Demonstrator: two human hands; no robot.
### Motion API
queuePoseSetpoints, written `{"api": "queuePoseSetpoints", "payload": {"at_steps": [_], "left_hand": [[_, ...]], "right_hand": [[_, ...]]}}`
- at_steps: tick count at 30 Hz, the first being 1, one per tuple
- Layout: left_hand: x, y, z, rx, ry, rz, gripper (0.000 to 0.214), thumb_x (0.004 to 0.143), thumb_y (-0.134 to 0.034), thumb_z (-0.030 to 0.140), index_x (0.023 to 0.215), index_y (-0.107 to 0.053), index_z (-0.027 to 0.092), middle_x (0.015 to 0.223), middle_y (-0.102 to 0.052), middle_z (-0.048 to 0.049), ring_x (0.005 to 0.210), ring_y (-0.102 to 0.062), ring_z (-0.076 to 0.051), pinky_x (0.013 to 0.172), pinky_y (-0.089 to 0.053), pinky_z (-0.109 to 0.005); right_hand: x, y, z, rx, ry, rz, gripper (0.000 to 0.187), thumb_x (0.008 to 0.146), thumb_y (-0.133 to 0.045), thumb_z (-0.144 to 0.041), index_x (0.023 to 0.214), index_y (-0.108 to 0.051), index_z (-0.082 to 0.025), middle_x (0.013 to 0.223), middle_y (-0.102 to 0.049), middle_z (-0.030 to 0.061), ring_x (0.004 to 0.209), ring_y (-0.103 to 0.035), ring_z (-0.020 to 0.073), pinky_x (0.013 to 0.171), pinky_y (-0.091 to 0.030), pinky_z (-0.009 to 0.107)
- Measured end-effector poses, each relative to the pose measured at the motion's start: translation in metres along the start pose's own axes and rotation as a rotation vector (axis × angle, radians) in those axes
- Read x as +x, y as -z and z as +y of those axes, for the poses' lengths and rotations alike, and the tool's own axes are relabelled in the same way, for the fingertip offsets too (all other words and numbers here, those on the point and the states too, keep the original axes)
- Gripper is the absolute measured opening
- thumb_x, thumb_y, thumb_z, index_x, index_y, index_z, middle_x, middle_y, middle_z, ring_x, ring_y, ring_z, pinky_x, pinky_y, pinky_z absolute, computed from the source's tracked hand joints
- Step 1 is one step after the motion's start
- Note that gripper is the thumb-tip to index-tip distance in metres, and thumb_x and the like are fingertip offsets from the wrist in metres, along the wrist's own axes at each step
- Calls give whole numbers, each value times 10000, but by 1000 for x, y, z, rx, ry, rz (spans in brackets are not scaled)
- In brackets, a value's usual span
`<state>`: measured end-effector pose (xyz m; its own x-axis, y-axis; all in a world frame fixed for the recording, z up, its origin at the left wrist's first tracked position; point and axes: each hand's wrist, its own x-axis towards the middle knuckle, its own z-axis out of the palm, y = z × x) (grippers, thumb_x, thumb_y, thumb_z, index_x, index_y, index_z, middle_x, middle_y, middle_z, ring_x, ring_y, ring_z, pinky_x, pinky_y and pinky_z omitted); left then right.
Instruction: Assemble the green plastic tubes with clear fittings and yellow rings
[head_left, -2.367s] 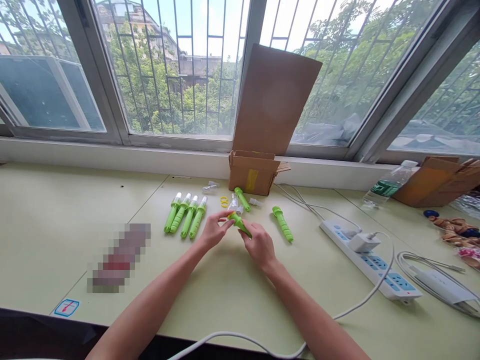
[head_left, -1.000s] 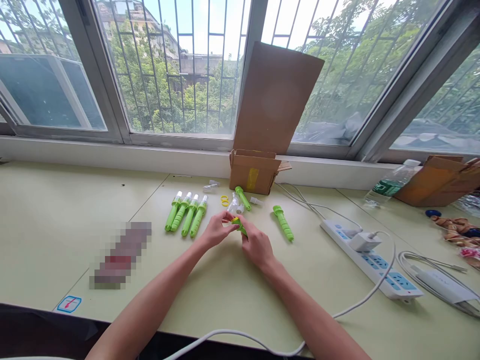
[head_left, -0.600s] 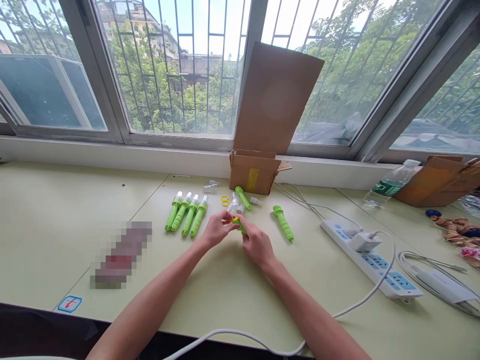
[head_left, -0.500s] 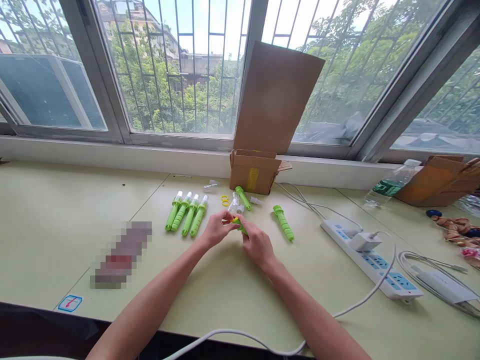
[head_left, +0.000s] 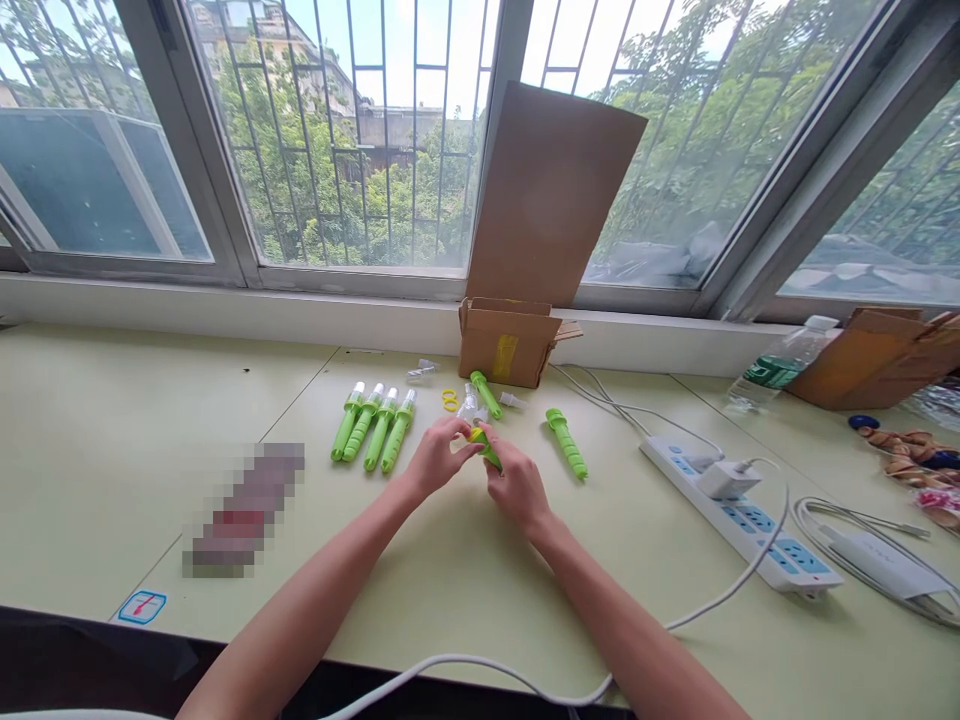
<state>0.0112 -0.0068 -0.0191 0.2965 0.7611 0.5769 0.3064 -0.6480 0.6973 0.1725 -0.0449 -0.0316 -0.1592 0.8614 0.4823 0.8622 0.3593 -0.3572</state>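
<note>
My right hand (head_left: 520,488) is closed around a green ridged plastic tube (head_left: 491,456), tilted with its top toward the left. At that top sits a yellow ring (head_left: 477,435), pinched by the fingertips of my left hand (head_left: 441,458). Just beyond my fingers lie clear plastic caps (head_left: 468,402) and another green tube (head_left: 489,397). Two linked yellow rings (head_left: 449,401) rest beside them. To the left, several green tubes with clear caps (head_left: 373,425) lie in a row. A green tube without a clear cap (head_left: 567,445) lies right of my hands.
Behind the parts stands an open cardboard box (head_left: 487,350) against the sill. On the right are a white power strip (head_left: 742,520) with cables, a coiled charger cable (head_left: 874,560) and a plastic bottle (head_left: 784,368). A white cable (head_left: 450,660) crosses the front edge.
The held tube has turned slightly, and more of its yellow-ringed top shows between my fingers. Both hands stay in nearly the same place.
</note>
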Motion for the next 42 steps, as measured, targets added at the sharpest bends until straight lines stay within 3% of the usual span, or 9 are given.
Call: {"api": "queuePoseSetpoints", "payload": {"at_steps": [6, 17, 21, 30, 42], "left_hand": [[-1, -1, 6, 179, -61, 11, 150, 828, -600, 341, 889, -573, 206, 882, -636, -39, 894, -599, -209, 800, -508, -367], [0, 0, 8, -8, -27, 23, 209, 822, -601, 393, 913, -600, 205, 891, -641, -38, 868, -615, -190, 824, -531, -353], [0, 1, 8, -20, -11, 8, 233, 821, -598, 413, 919, -599, 202, 913, -656, -42, 885, -634, -189, 848, -534, -362], [-1, 1, 11, -155, 47, -18, 244, 809, -615, 414, 939, -597, 209, 908, -675, -27, 888, -661, -181, 887, -534, -396], [-2, -2, 14, -312, 112, -27, 248, 778, -652, 412, 891, -579, 204, 861, -695, -25, 916, -682, -207, 893, -537, -437]], "right_hand": [[0, 2, 1, 124, -19, 77, 616, 829, -437, -129, 1430, -354, -242, 1086, -672, 73, 891, -642, 217, 777, -500, 306], [2, 6, -6, 399, -56, 141, 582, 825, -482, -187, 1402, -409, -198, 1218, -626, 104, 1058, -605, 241, 874, -487, 353], [2, 10, -5, 495, -49, 121, 562, 831, -491, -228, 1388, -429, -183, 1237, -613, 100, 1002, -617, 224, 827, -500, 321], [1, 11, -5, 662, -115, 77, 567, 808, -537, -296, 1353, -465, -157, 919, -668, 45, 629, -540, 132, 589, -466, 246], [3, 16, -9, 1016, -256, -43, 665, 749, -606, -293, 1373, -423, -152, 531, -423, -85, 400, -351, 77, 360, -316, 208]]}}
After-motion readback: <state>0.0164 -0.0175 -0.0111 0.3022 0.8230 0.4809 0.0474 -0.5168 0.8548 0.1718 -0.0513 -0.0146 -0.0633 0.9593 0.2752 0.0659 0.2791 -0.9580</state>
